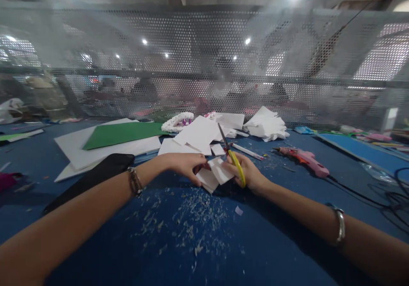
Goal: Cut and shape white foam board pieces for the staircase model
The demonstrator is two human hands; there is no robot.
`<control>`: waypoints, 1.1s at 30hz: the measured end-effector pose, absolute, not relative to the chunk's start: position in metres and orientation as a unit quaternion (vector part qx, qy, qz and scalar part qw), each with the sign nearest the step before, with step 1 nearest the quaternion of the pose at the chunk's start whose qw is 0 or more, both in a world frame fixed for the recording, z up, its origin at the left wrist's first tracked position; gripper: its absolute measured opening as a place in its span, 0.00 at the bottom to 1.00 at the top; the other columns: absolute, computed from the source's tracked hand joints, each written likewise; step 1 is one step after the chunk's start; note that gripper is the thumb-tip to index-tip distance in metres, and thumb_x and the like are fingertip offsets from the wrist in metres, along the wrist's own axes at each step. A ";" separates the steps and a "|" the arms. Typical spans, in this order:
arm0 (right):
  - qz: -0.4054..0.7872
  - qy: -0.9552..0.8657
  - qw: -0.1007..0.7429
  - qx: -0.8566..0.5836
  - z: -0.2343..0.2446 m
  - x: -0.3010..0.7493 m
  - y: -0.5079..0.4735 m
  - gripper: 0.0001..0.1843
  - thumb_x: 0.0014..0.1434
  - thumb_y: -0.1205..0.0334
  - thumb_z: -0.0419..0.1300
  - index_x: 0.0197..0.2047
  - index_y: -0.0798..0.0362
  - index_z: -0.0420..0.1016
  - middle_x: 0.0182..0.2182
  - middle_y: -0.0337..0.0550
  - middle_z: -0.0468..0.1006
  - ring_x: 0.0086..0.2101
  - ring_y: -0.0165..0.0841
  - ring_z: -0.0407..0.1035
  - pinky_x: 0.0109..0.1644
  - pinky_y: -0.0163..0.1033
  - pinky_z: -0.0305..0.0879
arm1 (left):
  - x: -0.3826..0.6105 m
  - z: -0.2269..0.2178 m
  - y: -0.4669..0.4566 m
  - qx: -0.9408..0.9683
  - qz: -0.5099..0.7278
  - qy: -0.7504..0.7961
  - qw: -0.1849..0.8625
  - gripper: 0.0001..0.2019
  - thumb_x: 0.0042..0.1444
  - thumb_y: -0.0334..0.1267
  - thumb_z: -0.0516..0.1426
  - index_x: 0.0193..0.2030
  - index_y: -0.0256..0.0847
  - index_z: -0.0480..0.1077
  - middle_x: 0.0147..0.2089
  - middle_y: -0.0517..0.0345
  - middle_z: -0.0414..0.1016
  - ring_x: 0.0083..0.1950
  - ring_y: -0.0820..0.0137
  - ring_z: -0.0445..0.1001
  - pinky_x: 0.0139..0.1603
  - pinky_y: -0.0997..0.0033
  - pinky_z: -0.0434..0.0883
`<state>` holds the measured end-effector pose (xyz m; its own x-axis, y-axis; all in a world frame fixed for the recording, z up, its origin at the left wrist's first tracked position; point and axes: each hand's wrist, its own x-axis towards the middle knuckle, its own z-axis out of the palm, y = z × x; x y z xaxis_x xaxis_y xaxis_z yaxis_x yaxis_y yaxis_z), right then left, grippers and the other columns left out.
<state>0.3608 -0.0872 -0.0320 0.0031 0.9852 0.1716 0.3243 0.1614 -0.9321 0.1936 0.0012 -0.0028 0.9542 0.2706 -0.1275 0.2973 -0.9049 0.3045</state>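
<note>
My left hand [184, 165] pinches a small stack of white foam pieces [214, 173] just above the blue table. My right hand [247, 172] grips yellow-handled scissors [234, 161], whose blades point up and away from me over the foam pieces. The two hands meet at the middle of the table. Fine white scraps [188, 218] lie scattered on the blue surface right below them.
White foam sheets [198, 135] and a green sheet [123, 133] lie behind the hands. A pink glue gun [305, 160] with a black cord lies to the right, a white pen [247, 151] beside it. A black object [96, 175] sits left. A perforated screen [204, 64] closes off the far side.
</note>
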 end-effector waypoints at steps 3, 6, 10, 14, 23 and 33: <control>0.356 -0.636 0.427 -0.536 -0.034 0.359 -0.083 0.18 0.37 0.55 0.63 0.21 0.52 0.55 0.16 0.28 0.54 0.17 0.22 0.50 0.18 0.31 0.47 | 0.182 -0.017 -0.005 0.971 0.006 0.149 0.186 0.23 0.40 0.42 0.60 0.43 0.34 0.65 0.39 0.51 0.64 0.37 0.66 0.64 0.37 0.71 0.64; 0.352 -0.667 0.383 -0.533 -0.037 0.358 -0.079 0.17 0.37 0.58 0.64 0.24 0.53 0.58 0.20 0.32 0.58 0.21 0.25 0.53 0.22 0.32 0.51 | 0.174 -0.034 -0.010 0.948 0.099 0.165 0.252 0.32 0.41 0.42 0.60 0.53 0.32 0.57 0.46 0.45 0.61 0.43 0.65 0.63 0.42 0.68 0.63; 0.318 -0.716 0.328 -0.528 -0.041 0.357 -0.076 0.17 0.42 0.58 0.61 0.31 0.54 0.58 0.26 0.36 0.63 0.26 0.28 0.57 0.26 0.34 0.55 | 0.174 -0.045 -0.011 0.939 0.140 0.135 0.285 0.30 0.43 0.42 0.60 0.52 0.35 0.58 0.49 0.46 0.61 0.50 0.63 0.60 0.51 0.64 0.58; 0.277 -0.718 0.328 -0.547 -0.046 0.356 -0.074 0.15 0.44 0.57 0.60 0.30 0.53 0.58 0.25 0.35 0.62 0.25 0.27 0.56 0.26 0.34 0.55 | 0.175 -0.043 -0.012 0.935 0.144 0.141 0.291 0.30 0.41 0.44 0.61 0.51 0.37 0.60 0.50 0.47 0.62 0.52 0.61 0.59 0.53 0.61 0.56; 0.338 -0.688 0.363 -0.530 -0.042 0.354 -0.077 0.14 0.43 0.57 0.60 0.27 0.53 0.58 0.22 0.33 0.58 0.22 0.26 0.53 0.23 0.33 0.53 | 0.170 -0.041 -0.021 0.910 0.194 0.192 0.312 0.25 0.43 0.44 0.59 0.49 0.40 0.62 0.48 0.51 0.65 0.49 0.62 0.61 0.50 0.60 0.59; 0.459 -0.524 0.517 -0.498 -0.035 0.330 -0.094 0.22 0.37 0.51 0.63 0.30 0.51 0.57 0.26 0.34 0.62 0.20 0.24 0.62 0.25 0.36 0.64 | 0.174 -0.044 -0.026 0.811 0.288 0.243 0.447 0.28 0.47 0.42 0.54 0.55 0.39 0.52 0.50 0.50 0.65 0.45 0.64 0.66 0.46 0.64 0.63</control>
